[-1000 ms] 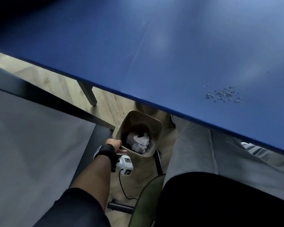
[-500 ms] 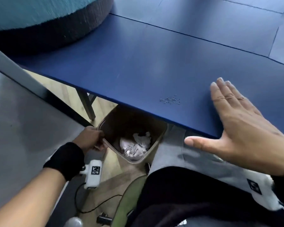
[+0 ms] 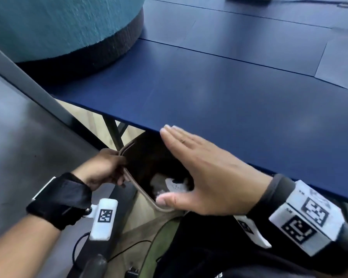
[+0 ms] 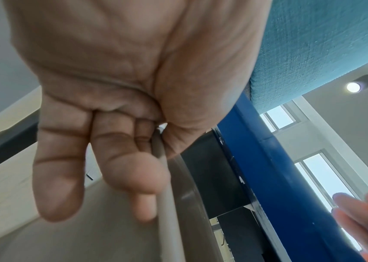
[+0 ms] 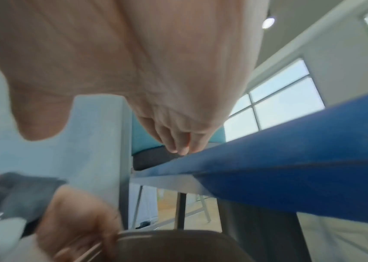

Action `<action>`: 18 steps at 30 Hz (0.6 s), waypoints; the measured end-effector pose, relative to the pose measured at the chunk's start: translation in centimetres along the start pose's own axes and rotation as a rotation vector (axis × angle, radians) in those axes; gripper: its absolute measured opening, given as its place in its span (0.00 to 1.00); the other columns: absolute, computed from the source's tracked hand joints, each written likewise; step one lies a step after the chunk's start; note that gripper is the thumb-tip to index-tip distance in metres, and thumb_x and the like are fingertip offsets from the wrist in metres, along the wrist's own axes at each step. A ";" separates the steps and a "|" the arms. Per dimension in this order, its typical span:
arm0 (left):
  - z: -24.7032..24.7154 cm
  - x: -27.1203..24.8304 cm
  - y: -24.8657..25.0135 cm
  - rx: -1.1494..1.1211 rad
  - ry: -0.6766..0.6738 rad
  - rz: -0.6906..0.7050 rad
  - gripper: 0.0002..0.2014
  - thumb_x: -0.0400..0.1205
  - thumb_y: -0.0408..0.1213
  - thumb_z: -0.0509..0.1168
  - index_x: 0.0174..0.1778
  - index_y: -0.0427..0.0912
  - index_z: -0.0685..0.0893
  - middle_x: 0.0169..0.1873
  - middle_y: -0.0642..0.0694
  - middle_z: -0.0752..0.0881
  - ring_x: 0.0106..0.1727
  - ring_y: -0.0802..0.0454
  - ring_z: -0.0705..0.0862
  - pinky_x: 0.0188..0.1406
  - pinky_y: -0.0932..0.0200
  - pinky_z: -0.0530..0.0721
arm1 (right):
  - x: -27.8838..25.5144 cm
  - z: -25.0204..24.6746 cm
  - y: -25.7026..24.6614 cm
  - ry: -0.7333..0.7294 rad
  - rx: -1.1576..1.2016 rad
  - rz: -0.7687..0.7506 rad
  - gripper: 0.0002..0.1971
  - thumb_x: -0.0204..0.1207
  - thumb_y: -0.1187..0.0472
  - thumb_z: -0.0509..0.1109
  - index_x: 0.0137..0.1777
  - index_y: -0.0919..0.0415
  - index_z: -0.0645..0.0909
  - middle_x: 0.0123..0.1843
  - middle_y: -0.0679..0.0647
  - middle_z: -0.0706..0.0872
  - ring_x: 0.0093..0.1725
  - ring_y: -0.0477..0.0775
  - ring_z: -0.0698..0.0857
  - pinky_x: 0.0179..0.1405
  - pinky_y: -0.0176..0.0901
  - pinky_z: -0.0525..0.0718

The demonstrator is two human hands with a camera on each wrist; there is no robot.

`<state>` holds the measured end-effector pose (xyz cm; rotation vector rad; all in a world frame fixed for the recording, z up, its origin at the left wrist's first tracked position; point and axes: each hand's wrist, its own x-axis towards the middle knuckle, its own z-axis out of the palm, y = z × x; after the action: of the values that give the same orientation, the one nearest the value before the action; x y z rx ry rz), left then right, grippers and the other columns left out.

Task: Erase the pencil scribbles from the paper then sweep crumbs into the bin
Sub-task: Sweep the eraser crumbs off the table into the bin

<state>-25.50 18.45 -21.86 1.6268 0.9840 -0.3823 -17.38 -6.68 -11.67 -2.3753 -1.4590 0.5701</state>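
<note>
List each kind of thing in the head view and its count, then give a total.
Bare hands: 2, left hand and right hand
Beige plastic bins: 1
Dark blue tabletops: 1
Black wrist straps: 1
Total: 5

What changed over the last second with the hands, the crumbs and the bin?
The right hand came in flat over the blue table and swept left to its edge, above the bin. The crumbs no longer show on the table. The left hand raised the bin under the edge and still grips its rim.
</note>
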 end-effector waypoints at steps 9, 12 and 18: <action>0.2 -1.1 -0.3 -0.024 -0.022 -0.006 0.08 0.85 0.23 0.58 0.44 0.27 0.81 0.22 0.31 0.83 0.14 0.45 0.77 0.20 0.53 0.86 | 0.8 1.6 -1.5 -0.047 -0.077 -0.083 0.53 0.74 0.30 0.64 0.88 0.61 0.46 0.89 0.57 0.46 0.88 0.53 0.43 0.86 0.48 0.44; 0.3 -1.2 -0.5 -0.037 -0.024 0.002 0.10 0.85 0.22 0.57 0.42 0.26 0.81 0.21 0.32 0.83 0.13 0.45 0.77 0.20 0.53 0.85 | 1.0 0.4 -0.8 0.155 -0.016 -0.025 0.45 0.73 0.34 0.68 0.84 0.60 0.62 0.86 0.57 0.62 0.87 0.56 0.55 0.84 0.48 0.51; 0.5 -1.1 -0.9 -0.055 -0.018 0.001 0.11 0.85 0.21 0.55 0.40 0.27 0.79 0.22 0.30 0.83 0.12 0.46 0.77 0.18 0.55 0.85 | 1.5 2.4 -0.7 0.086 -0.197 0.114 0.54 0.74 0.32 0.65 0.87 0.64 0.44 0.89 0.63 0.43 0.88 0.61 0.40 0.86 0.53 0.40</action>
<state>-26.75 17.59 -21.80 1.5718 0.9718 -0.3661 -18.43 -4.90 -13.72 -2.6129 -1.4073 0.3598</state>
